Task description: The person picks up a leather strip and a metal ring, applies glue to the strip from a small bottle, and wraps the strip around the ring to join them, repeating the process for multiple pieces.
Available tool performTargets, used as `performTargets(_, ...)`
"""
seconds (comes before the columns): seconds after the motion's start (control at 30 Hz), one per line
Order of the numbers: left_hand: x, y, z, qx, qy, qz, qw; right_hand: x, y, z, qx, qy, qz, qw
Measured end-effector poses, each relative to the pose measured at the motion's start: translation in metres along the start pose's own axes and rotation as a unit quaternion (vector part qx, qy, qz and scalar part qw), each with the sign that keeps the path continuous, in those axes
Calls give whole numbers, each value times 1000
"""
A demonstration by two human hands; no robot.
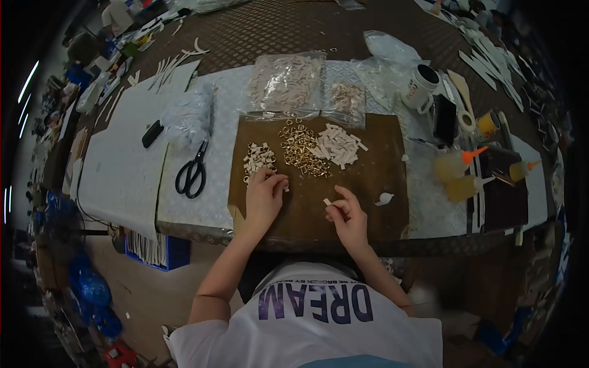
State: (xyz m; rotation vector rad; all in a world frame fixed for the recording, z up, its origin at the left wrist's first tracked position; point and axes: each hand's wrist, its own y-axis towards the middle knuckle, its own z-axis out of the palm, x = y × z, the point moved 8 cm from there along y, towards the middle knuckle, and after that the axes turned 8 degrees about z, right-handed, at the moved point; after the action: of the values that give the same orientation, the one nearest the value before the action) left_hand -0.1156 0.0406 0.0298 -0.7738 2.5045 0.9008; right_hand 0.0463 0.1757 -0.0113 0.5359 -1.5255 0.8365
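Shirt (343, 331): white, lettered DREAM, on the near side of the brown mat (294, 214).
Blue crate (178, 259): below the surface (208, 214), left of the mat's near edge, with pale sheets standing in it.
Right hand (348, 224): over the mat's near right part, thumb and fingers pinching a pale strip (327, 202).
Left hand (262, 197): over the mat's near left part, fingers curled in a pinch on a small pale piece (286, 189), details too small to read.
White scrap (384, 199): on the mat, near its right edge; what it is, unclear.
Scissors (191, 176): left of the mat, black handles toward the near side.
Glue-type bottles (451, 167): right of the mat, yellowish, with pointed tips, two of these orange.
Whitish pieces (259, 158): loose heap on the mat's left part, just beyond the left hand.
Gold rings (304, 150): heaped around the middle of the mat's far half.
Strip pile (340, 146): on the mat, touching the rings on their right.
Phone-like black object (444, 119): right of the mat.
Mug (419, 91): white, beyond the mat's far right corner.
Clear bags (287, 80): at the mat's far edge, filled with small pale pieces.
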Motion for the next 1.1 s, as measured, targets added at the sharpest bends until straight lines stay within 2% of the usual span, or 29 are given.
performTargets(0.13, 11, 18, 9, -6, -36, -38, 999, -21, 6, -7, 22, -4, 11, 1000)
performTargets(0.17, 13, 24, 11, -33, -19, -4, 999, -20, 7, -8, 20, -1, 1, 1000)
performTargets(0.27, 18, 42, 24, 21, 19, 29, 999, -15, 8, -7, 15, 2, -28, 999)
performTargets(0.33, 20, 46, 29, 44, 22, 21, 999, -15, 7, -8, 12, -3, -43, 999)
performTargets(0.43, 23, 49, 35, 70, 15, 5, 997, -4, 5, -12, -16, -50, -123, 991)
performTargets(0.47, 24, 49, 36, 77, 10, -1, 997, -4, 6, -12, -11, -28, -119, 992)
performTargets(0.53, 24, 49, 36, 89, 4, -23, 996, -2, 7, -11, -4, 14, -110, 994)
performTargets(0.63, 24, 48, 36, 82, -23, -45, 995, -15, 12, -9, 8, 87, 37, 996)
performTargets(0.73, 31, 48, 40, 107, -44, -68, 991, -11, 14, -6, 27, 122, 89, 988)
performTargets(0.77, 27, 50, 35, 94, -5, -38, 995, -9, 13, -7, 27, 125, 97, 987)
performTargets(0.87, 20, 46, 24, 66, -74, -64, 993, -5, 14, -2, 38, 135, 113, 984)
performTargets(0.9, 15, 39, 25, 68, -182, -103, 976, -4, 13, -2, 45, 137, 115, 983)
performTargets(0.93, 7, 30, 27, 65, -283, -139, 947, -3, 13, 1, 57, 139, 115, 982)
performTargets(1.0, -16, 10, 35, 108, -468, -193, 855, 0, 11, 6, 65, 145, 110, 981)
performTargets(1.1, -41, -8, 32, 127, -481, -151, 854, 2, 10, 15, 80, 145, 110, 980)
